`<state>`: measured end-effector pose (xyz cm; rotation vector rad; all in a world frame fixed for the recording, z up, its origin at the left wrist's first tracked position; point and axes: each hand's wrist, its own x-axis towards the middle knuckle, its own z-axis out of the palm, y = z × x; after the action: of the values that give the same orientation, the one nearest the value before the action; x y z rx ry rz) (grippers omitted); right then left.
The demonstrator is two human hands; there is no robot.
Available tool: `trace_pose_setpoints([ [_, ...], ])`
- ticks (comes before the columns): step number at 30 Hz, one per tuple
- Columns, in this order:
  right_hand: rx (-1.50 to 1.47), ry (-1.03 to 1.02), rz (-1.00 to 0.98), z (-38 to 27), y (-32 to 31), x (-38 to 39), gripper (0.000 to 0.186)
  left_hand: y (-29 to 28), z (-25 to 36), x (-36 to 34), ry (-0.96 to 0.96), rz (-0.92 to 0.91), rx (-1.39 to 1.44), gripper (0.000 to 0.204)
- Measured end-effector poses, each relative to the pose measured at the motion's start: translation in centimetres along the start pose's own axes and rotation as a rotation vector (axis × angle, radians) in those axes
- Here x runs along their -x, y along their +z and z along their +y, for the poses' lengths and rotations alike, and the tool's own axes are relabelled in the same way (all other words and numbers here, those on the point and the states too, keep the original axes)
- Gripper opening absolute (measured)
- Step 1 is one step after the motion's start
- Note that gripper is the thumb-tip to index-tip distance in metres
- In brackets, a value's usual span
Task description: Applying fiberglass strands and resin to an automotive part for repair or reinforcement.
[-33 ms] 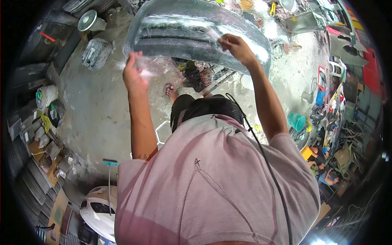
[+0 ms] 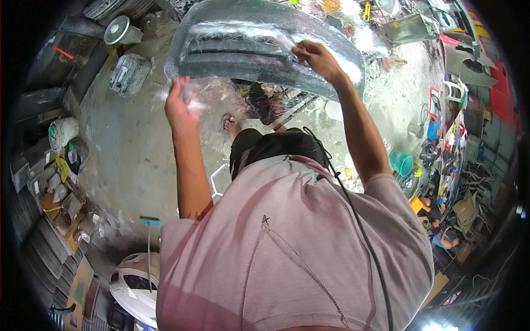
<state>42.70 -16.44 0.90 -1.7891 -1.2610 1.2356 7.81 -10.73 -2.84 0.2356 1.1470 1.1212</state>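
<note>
In front of me lies a large grey moulded panel (image 2: 237,65) with raised ribs, a glossy surface and white fibrous strands on it. My right hand (image 2: 319,60) is over its middle, fingers pinched on a pale, thin, brush-like tool (image 2: 285,42) whose tip is at the panel's ribs. Next to the panel's near left corner, my left hand (image 2: 183,107) is closed round a whitish, translucent piece (image 2: 193,99). That piece is blurred, and I cannot make out its kind.
Under the panel stands a dark support (image 2: 265,105). Left on the floor are a lidded bucket (image 2: 122,31) and a plastic-wrapped container (image 2: 130,74). A green bucket (image 2: 401,163) and clutter line the right side. A blue-headed squeegee (image 2: 149,222) leans near a white moulded part (image 2: 132,284).
My left hand has dropped slightly toward me. My right hand has shifted a little left and up, with the pale tool still in it.
</note>
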Motion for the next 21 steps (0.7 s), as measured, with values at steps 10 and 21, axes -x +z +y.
trace_pose_setpoints([
  [10, 0.926, -0.057, 0.143, 3.4, -0.6, -8.2, 0.033, -8.2, -2.3, 5.2, -0.195, 0.189, -0.083, 0.032],
  [21, 1.041, -0.277, 0.267, 2.0, 4.7, -5.1, 0.040, -6.1, -2.3, 4.1, -0.157, 0.139, -0.038, 0.029],
])
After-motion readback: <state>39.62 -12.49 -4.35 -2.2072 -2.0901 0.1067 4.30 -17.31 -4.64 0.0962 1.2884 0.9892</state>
